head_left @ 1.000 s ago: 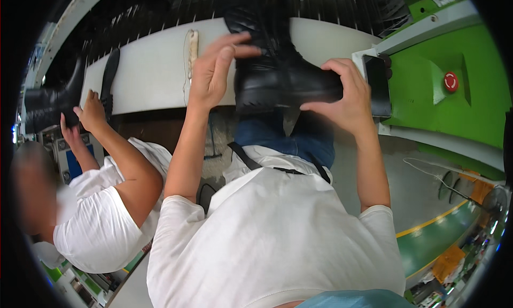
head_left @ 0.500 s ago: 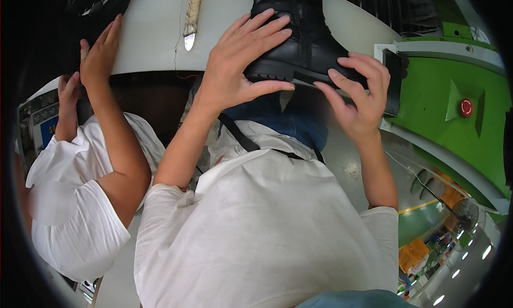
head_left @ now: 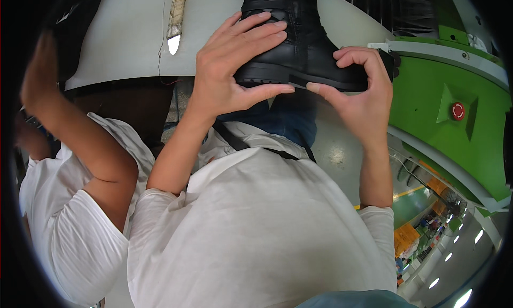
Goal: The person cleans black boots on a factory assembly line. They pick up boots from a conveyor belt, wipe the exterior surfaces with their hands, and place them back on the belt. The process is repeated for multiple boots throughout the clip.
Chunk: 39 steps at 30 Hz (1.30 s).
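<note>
A black boot stands at 12 o'clock on the pale counter, its sole edge facing the person. The left hand lies over the boot's near side, fingers spread across the leather and thumb hooked under the sole. The right hand clamps the sole's other end at 1 o'clock, fingers curled over the top, thumb beneath. The hands are apart, both gripping the boot. A knife lies on the counter at 11 o'clock. A green machine with a red button sits at 2 o'clock. A co-worker's raised arm is at 9 o'clock.
</note>
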Each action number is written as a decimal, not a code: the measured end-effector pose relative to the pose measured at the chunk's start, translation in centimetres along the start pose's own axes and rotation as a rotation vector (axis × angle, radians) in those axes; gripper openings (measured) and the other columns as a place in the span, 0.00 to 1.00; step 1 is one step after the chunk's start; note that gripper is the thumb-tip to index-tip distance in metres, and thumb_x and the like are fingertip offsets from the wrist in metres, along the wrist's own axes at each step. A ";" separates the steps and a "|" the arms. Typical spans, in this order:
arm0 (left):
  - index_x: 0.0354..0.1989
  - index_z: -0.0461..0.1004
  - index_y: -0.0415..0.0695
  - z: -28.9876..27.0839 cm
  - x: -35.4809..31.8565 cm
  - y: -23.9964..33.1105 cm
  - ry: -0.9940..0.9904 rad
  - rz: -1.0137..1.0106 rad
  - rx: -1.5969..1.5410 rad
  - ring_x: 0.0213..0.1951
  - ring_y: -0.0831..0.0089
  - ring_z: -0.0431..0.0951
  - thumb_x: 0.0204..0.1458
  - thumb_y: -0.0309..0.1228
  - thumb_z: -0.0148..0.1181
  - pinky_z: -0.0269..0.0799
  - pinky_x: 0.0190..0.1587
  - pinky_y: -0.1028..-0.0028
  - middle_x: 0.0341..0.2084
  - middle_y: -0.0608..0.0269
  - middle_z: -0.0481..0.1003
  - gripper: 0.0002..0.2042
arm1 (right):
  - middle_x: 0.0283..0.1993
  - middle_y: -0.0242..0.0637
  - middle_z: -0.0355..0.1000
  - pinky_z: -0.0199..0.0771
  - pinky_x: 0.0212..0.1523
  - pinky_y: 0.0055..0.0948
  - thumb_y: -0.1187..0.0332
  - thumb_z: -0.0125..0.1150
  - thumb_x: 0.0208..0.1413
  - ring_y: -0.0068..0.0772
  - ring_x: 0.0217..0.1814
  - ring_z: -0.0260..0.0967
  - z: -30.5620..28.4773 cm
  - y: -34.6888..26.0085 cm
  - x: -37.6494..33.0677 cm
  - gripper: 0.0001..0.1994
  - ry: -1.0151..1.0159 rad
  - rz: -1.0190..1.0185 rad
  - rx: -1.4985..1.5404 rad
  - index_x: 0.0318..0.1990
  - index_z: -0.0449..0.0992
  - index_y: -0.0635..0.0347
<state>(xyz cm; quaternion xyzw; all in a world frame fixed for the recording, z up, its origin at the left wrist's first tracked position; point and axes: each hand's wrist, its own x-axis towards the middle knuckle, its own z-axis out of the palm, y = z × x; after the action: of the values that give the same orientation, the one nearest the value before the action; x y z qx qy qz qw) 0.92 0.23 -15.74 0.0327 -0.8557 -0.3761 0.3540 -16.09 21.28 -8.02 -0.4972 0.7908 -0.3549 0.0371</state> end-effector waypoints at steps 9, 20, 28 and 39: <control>0.57 0.81 0.41 0.9 6.8 2.8 -0.325 0.166 0.177 0.72 0.50 0.75 0.41 0.48 0.85 0.62 0.80 0.45 0.61 0.55 0.81 0.36 | 0.55 0.39 0.83 0.83 0.56 0.37 0.67 0.94 0.39 0.42 0.55 0.82 -1.5 1.8 0.1 0.30 -0.038 -0.059 0.144 0.50 0.83 0.58; 0.51 0.85 0.37 4.3 7.2 2.2 -0.327 0.218 0.062 0.56 0.58 0.84 0.41 0.55 0.82 0.70 0.75 0.53 0.45 0.56 0.85 0.36 | 0.53 0.42 0.85 0.87 0.58 0.46 0.77 0.89 0.42 0.49 0.58 0.84 -2.8 3.2 -2.5 0.18 -0.016 -0.269 0.005 0.39 0.83 0.62; 0.55 0.84 0.39 4.0 7.5 2.8 -0.408 0.148 0.008 0.59 0.51 0.83 0.49 0.56 0.79 0.70 0.76 0.49 0.50 0.54 0.85 0.35 | 0.61 0.41 0.82 0.82 0.67 0.36 0.75 0.92 0.35 0.34 0.63 0.82 -5.4 2.9 1.2 0.37 -0.271 0.294 0.261 0.58 0.81 0.61; 0.62 0.82 0.42 3.1 7.8 2.9 -0.393 0.213 0.071 0.63 0.51 0.82 0.42 0.50 0.85 0.67 0.79 0.46 0.57 0.54 0.84 0.39 | 0.57 0.36 0.85 0.81 0.64 0.36 0.69 0.96 0.35 0.32 0.58 0.84 -4.2 4.9 -0.9 0.50 -0.103 0.212 0.462 0.72 0.76 0.55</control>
<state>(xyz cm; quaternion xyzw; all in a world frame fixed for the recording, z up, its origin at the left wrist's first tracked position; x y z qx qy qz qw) -6.25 1.69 -10.73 -0.1193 -0.9194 -0.3056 0.2169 -21.09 25.46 -8.10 -0.4071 0.7336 -0.4946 0.2268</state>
